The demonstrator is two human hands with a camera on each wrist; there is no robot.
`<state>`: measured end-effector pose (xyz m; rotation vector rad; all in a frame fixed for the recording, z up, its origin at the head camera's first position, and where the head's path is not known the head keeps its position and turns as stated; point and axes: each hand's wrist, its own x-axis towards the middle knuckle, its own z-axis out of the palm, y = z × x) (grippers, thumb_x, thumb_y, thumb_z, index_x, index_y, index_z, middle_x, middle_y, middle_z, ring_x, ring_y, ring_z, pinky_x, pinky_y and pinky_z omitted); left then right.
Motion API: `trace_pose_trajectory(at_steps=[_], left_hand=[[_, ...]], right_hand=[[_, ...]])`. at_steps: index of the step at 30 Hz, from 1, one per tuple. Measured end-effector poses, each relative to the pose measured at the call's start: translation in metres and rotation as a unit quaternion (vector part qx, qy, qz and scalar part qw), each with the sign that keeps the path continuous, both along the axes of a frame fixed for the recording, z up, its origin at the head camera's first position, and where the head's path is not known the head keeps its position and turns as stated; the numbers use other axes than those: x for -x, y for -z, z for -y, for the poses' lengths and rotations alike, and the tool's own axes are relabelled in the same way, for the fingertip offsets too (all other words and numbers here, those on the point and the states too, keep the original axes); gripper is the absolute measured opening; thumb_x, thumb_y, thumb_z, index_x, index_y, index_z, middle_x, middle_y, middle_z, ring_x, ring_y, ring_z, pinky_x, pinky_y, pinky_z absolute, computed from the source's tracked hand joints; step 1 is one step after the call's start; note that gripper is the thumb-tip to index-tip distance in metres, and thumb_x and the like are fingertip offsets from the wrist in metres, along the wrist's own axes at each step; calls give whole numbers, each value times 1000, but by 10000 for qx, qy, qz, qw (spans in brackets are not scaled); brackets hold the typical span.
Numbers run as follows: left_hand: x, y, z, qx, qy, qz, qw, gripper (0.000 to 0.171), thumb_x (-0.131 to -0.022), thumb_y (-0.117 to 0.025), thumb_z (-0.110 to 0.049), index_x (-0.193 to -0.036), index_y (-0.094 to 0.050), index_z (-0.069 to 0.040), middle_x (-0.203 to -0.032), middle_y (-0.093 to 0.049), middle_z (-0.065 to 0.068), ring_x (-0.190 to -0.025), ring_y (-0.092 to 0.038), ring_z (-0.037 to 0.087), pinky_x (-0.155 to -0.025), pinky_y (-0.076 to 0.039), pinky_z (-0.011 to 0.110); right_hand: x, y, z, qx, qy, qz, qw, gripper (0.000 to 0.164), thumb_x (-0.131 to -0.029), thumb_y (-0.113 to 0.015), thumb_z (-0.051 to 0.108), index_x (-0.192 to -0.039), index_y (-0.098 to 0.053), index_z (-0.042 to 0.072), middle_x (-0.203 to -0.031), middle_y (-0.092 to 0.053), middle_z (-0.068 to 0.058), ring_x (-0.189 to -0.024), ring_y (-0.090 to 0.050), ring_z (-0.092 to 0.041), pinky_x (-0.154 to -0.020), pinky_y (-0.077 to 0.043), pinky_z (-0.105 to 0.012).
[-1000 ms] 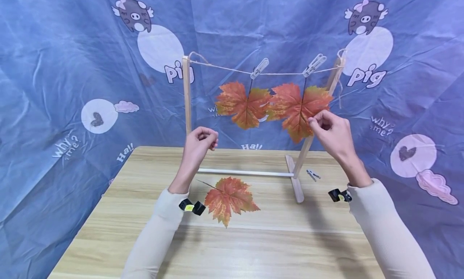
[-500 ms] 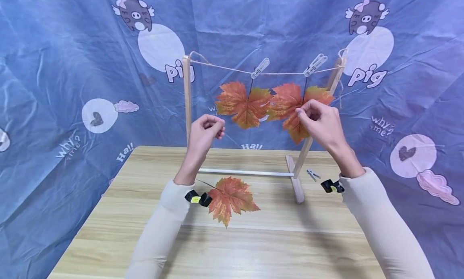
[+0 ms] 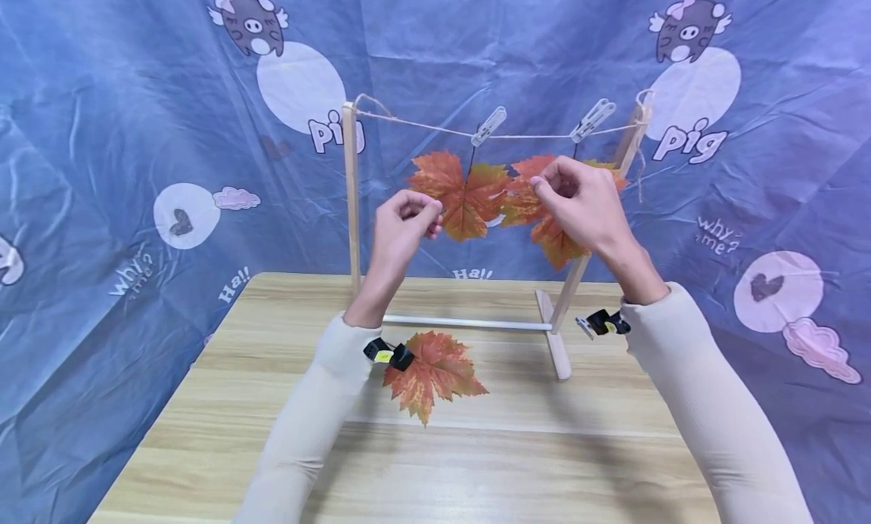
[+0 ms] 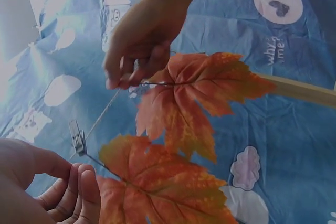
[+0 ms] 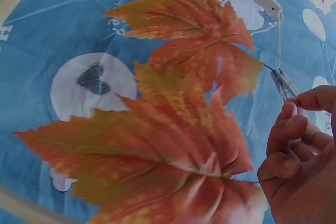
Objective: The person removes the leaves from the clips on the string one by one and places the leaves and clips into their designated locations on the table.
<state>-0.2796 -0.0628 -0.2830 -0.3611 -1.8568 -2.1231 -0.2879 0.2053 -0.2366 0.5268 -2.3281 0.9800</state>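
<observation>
My left hand (image 3: 406,225) is raised before the hanging left maple leaf (image 3: 461,199), thumb and fingertips drawn together with nothing visible between them. My right hand (image 3: 587,206) covers part of the right maple leaf (image 3: 522,205), its fingers curled and likewise without anything visible in them. Each leaf hangs by its stem from a clothespin, the left clothespin (image 3: 488,126) and the right clothespin (image 3: 593,120), both clipped on a string (image 3: 429,125). In the left wrist view, the left fingertips (image 4: 86,177) appear close below a clothespin (image 4: 78,137).
A wooden frame with a left post (image 3: 351,184) and a foot (image 3: 554,342) carries the string. Another maple leaf (image 3: 438,376) lies on the table (image 3: 463,463) in front of the white crossbar (image 3: 476,324). A loose clothespin (image 3: 584,327) lies right of the foot.
Both hands have risen and come inward, the left one up and rightward, the right one up and leftward over the right leaf. The leaves and clothespins stay where they were.
</observation>
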Motion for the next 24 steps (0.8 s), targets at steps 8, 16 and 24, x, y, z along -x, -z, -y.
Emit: trace_pose_trajectory(at_steps=[8, 16, 24], left_hand=[[7, -17, -15, -82, -87, -188, 9998, 6, -100, -72, -5, -98, -69, 0, -80, -72, 6, -70, -73, 21, -72, -68, 36], [16, -31, -25, 28, -212, -262, 9994, 6, -101, -69, -6, -99, -70, 0, -82, -72, 7, -71, -72, 20, -79, -69, 43], [27, -40, -35, 422, -625, -351, 9965, 5, -98, -71, -4, -101, -73, -1, -82, -72, 2, -75, -73, 17, -77, -67, 36]], right_hand=[[3, -24, 17, -95, -117, 117, 9998, 22, -104, -63, 30, -99, -74, 12, -94, -79, -8, -64, -63, -4, -60, -43, -22], [10, -49, 29, 12, -162, 236, 9996, 18, -104, -65, 28, -110, -72, 12, -97, -68, 7, -76, -75, -8, -58, -47, -21], [16, -68, 39, -133, 54, 679, 9976, 30, -104, -66, 35, -126, -66, 14, -109, -63, 12, -73, -74, -14, -65, -55, -23]])
